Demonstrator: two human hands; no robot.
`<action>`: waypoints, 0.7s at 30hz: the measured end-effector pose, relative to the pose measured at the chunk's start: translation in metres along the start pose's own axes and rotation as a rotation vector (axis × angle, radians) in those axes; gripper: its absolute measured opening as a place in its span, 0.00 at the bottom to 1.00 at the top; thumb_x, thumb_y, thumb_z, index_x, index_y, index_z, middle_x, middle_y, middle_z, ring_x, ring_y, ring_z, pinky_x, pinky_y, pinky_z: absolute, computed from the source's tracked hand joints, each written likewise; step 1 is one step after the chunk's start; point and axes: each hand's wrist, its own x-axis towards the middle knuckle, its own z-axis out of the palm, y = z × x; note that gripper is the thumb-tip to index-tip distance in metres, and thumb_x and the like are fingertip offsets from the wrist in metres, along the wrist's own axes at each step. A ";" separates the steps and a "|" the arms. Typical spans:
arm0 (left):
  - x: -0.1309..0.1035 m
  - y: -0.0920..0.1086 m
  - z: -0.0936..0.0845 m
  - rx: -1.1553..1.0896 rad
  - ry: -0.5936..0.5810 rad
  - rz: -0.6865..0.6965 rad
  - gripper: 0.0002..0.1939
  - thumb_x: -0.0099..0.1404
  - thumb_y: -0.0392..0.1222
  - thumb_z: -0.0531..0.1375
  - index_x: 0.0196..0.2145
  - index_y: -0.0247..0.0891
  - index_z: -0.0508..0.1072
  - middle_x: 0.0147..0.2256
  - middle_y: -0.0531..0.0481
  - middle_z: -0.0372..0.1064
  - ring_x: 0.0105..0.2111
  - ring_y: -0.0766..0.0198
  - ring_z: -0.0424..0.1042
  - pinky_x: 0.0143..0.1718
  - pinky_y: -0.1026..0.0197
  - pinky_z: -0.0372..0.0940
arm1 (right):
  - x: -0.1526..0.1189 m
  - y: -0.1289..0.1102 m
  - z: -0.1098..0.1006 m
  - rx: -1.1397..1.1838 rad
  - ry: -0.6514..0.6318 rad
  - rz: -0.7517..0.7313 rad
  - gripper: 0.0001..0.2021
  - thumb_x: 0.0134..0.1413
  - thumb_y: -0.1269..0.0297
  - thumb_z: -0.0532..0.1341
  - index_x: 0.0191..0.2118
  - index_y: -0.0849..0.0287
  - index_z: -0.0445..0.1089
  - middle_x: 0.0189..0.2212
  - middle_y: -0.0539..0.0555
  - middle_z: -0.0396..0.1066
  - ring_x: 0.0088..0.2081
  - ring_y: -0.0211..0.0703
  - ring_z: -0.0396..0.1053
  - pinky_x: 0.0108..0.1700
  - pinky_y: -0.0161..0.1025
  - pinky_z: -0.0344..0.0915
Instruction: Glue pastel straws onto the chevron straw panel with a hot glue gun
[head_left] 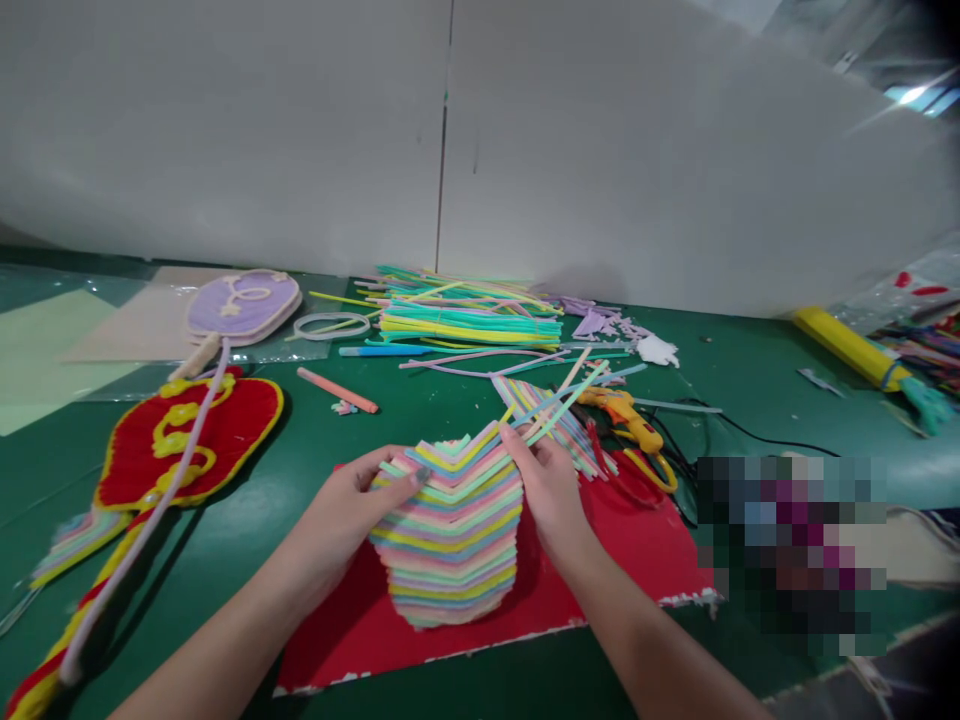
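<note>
A striped panel of pastel pipe cleaners [454,540], bent into V-shaped rows of yellow, pink, green, blue and purple, is held above a red sheet [615,580]. My left hand [360,505] pinches its upper left edge, thumb on the front. At the upper right edge, my right hand [547,485] is closed on the same panel, beside long loose stem ends [574,395] that stick out past the fingers. Behind my right hand lies another striped pipe cleaner piece [517,395]. What the hidden fingers do behind the panel does not show.
A yellow-orange glue gun [622,415] and scissors [652,470] lie right of my right hand. Bundled pipe cleaners [472,325] sit by the grey partition. To the left are a red fan [195,440] and a purple fan [240,310]. An orange marker [337,390] rests between.
</note>
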 end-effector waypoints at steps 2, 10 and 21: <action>0.001 0.001 0.000 0.075 0.062 0.035 0.26 0.45 0.53 0.71 0.41 0.40 0.76 0.33 0.48 0.79 0.33 0.53 0.78 0.36 0.57 0.72 | 0.000 -0.001 0.000 -0.008 -0.037 -0.015 0.17 0.48 0.49 0.63 0.23 0.58 0.65 0.18 0.45 0.57 0.25 0.36 0.57 0.29 0.35 0.57; 0.003 0.002 -0.003 0.238 0.164 0.087 0.28 0.41 0.55 0.71 0.40 0.39 0.77 0.30 0.49 0.79 0.31 0.53 0.77 0.28 0.62 0.71 | -0.007 0.001 0.005 -0.055 -0.269 -0.010 0.11 0.45 0.56 0.67 0.26 0.59 0.69 0.23 0.48 0.66 0.29 0.38 0.63 0.32 0.35 0.61; 0.006 -0.003 -0.009 0.467 0.110 0.236 0.21 0.50 0.53 0.67 0.39 0.39 0.78 0.31 0.49 0.78 0.32 0.55 0.75 0.32 0.62 0.69 | -0.008 -0.001 0.007 -0.117 -0.238 -0.009 0.13 0.46 0.53 0.66 0.32 0.59 0.74 0.28 0.53 0.73 0.35 0.45 0.70 0.35 0.40 0.67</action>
